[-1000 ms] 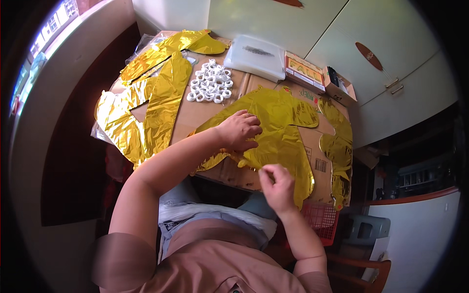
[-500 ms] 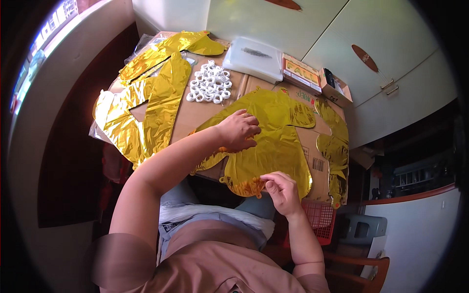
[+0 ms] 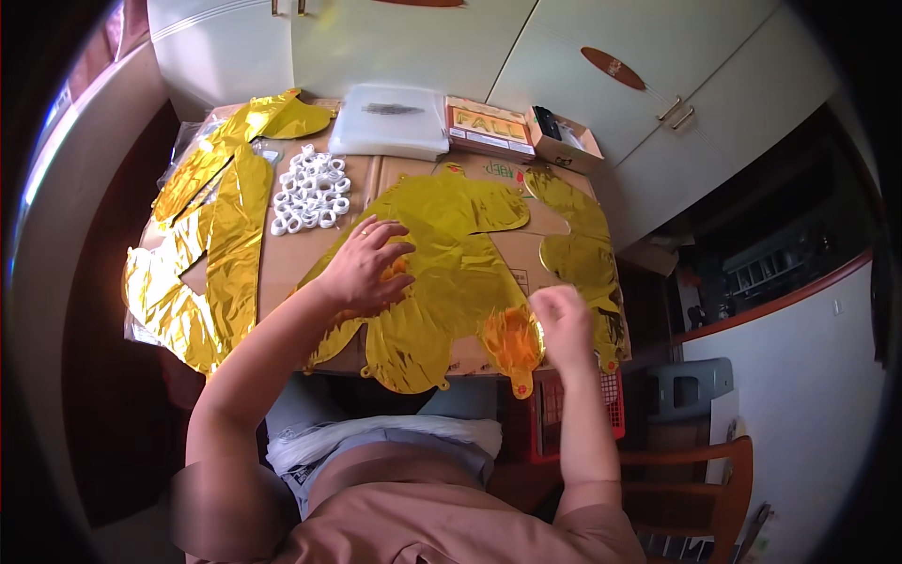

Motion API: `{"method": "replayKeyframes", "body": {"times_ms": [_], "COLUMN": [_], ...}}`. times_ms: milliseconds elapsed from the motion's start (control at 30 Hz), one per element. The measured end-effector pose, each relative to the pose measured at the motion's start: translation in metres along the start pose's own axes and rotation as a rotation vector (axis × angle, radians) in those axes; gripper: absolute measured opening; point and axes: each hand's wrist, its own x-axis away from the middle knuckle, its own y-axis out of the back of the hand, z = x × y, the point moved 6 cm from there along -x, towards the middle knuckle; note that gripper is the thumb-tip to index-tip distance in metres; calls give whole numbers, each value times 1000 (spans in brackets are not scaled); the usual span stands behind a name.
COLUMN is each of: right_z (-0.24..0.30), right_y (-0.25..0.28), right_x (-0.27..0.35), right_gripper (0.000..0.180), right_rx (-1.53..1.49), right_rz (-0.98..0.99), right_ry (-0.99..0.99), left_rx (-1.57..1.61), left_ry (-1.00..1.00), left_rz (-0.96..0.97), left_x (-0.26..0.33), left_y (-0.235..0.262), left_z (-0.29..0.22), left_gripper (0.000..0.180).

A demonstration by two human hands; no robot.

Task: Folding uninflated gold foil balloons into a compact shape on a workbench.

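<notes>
A flat gold foil balloon [image 3: 437, 216] lies spread over the middle of the cardboard-covered table, its lower lobes at the near edge. My left hand [image 3: 368, 265] hovers over or rests on its left part, fingers apart and slightly bent; whether it touches the foil I cannot tell. At the near right, my right hand [image 3: 566, 324] is closed, pinching the edge of a lobe that is turned up and mirrors orange. A small tab with a red dot hangs below that lobe. The fingertips of the right hand are partly hidden.
More gold foil balloons [image 3: 240, 254] lie at the left, another [image 3: 575, 254] along the right edge. Small white string coils [image 3: 310, 193] sit in a cluster. At the back are a translucent plastic box [image 3: 390, 132], a printed box [image 3: 489, 130] and an open carton [image 3: 568, 141]. A red basket [image 3: 611, 404] stands below.
My right hand has moved right and closed, drawing the foil lobe's edge up and to the right. My left hand stays over the foil. The whole view has shifted to the right.
</notes>
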Motion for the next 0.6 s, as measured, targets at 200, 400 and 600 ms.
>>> {"method": "replayKeyframes", "body": {"times_ms": [200, 400, 600], "right_z": [-146, -180, -210], "right_y": [39, 3, 3], "right_x": [-44, -59, -53], "right_gripper": [39, 43, 31], "right_rx": [339, 410, 168], "right_rz": [-42, 17, 98], "right_ry": [-262, -342, -458], "left_rx": [30, 91, 200], "left_ry": [25, 13, -103], "left_rz": [-62, -63, -4], "left_x": [-1, -15, -70], "left_y": [2, 0, -32], "left_z": [-7, -22, -60], "left_gripper": [37, 28, 24]}}
